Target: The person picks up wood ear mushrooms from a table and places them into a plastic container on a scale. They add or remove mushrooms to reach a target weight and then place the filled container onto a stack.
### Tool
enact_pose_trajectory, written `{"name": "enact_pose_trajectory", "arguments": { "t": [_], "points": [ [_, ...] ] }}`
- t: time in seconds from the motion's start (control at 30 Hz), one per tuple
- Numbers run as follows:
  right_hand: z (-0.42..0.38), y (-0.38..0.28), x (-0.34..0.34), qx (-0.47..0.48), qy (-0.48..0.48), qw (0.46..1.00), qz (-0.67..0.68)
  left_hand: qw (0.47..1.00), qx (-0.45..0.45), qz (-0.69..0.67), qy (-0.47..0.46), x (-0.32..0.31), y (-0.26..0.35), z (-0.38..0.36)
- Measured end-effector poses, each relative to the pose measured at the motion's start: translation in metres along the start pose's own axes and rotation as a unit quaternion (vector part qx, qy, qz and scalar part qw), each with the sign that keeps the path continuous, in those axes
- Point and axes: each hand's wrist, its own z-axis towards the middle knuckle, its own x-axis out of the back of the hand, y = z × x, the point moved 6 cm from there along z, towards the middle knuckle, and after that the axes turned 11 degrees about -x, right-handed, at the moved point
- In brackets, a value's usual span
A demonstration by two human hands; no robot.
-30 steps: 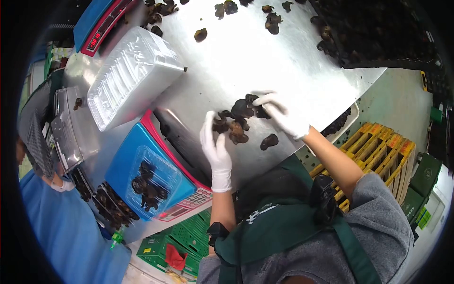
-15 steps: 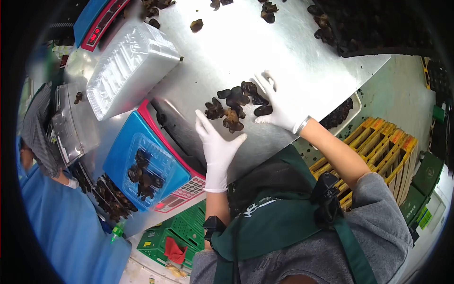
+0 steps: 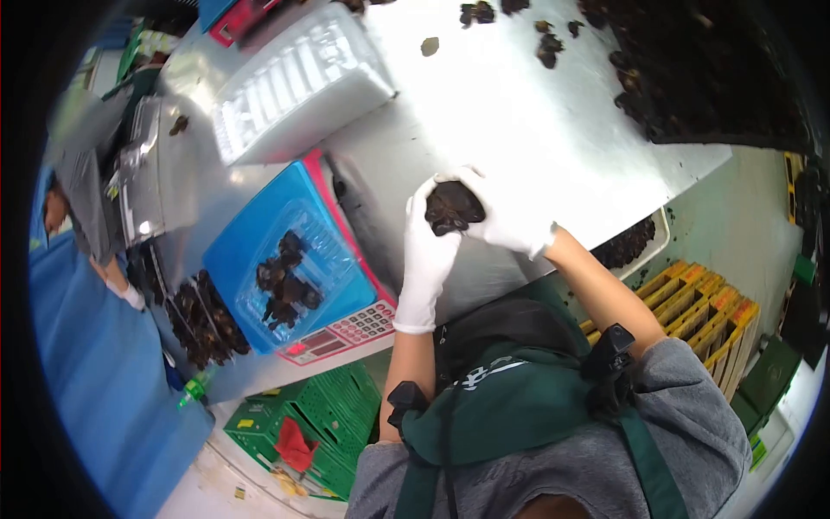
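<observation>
In the head view, the dark clump is right of the blue scale, cupped between the left hand and the right hand, both gloved in white, their fingers closed around its sides. On the scale sits a clear tray holding more dark pieces; beyond the scale stand stacked clear containers, a green crate lies below its near edge, and a co-worker's gloved hand is to its left.
</observation>
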Motion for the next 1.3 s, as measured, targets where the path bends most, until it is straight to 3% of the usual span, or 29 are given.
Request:
{"name": "enact_pose_trajectory", "arguments": {
  "t": [0.13,0.2,0.27,0.33,0.37,0.47,0.5,0.53,0.6,0.63,0.7,0.77,0.8,0.83,0.93,1.07,1.13,1.23,1.3],
  "points": [
    [0.003,-0.081,-0.003,0.121,-0.075,0.988,0.061,0.998,-0.001,-0.011,0.069,0.054,0.077,-0.033],
    [0.012,-0.119,-0.025,0.168,-0.124,0.97,0.124,0.974,-0.123,0.164,0.099,0.099,0.1,-0.045],
    [0.027,-0.15,-0.05,0.203,-0.158,0.953,0.158,0.977,-0.081,0.097,0.173,0.134,0.118,-0.055],
    [0.044,-0.162,-0.076,0.187,-0.172,0.965,0.07,0.959,-0.087,0.198,0.18,0.174,0.111,-0.065],
    [0.051,-0.16,-0.089,0.21,-0.16,0.965,-0.002,0.932,-0.067,0.32,0.159,0.188,0.108,-0.07],
    [0.053,-0.159,-0.086,0.201,-0.177,0.961,-0.071,0.929,-0.009,0.321,0.183,0.206,0.102,-0.081],
    [0.052,-0.159,-0.072,0.18,-0.197,0.963,-0.026,0.926,-0.02,0.322,0.194,0.21,0.101,-0.086],
    [0.053,-0.156,-0.062,0.23,-0.125,0.965,0.0,0.924,-0.03,0.323,0.204,0.213,0.099,-0.092],
    [0.059,-0.133,-0.038,0.13,-0.133,0.977,0.102,0.917,-0.051,0.328,0.22,0.219,0.095,-0.102],
    [0.064,-0.111,-0.033,0.086,-0.107,0.973,0.188,0.917,-0.055,0.316,0.237,0.223,0.092,-0.106],
    [0.073,-0.056,-0.025,-0.021,-0.032,0.975,0.218,0.914,-0.064,0.294,0.271,0.227,0.086,-0.112],
    [0.066,-0.015,-0.023,-0.046,0.046,0.99,0.121,0.903,-0.087,0.312,0.283,0.224,0.081,-0.113],
    [0.059,-0.001,-0.028,-0.074,0.028,0.987,0.14,0.897,-0.098,0.32,0.288,0.222,0.079,-0.112],
    [0.049,0.01,-0.034,-0.102,0.011,0.982,0.159,0.85,-0.138,0.425,0.279,0.214,0.086,-0.109],
    [0.02,0.036,-0.047,-0.145,-0.036,0.97,0.192,0.823,-0.114,0.51,0.222,0.199,0.089,-0.094],
    [-0.003,0.06,-0.047,-0.121,-0.035,0.975,0.186,0.819,-0.158,0.495,0.243,0.206,0.09,-0.093],
    [-0.008,0.067,-0.041,-0.157,-0.017,0.963,0.219,0.841,-0.168,0.418,0.299,0.215,0.096,-0.095],
    [-0.011,0.063,-0.029,-0.182,0.007,0.943,0.279,0.901,-0.097,0.105,0.409,0.242,0.076,-0.114],
    [-0.01,0.069,-0.022,-0.171,0.018,0.948,0.269,0.88,-0.122,0.123,0.442,0.259,0.079,-0.121]
  ]
}}
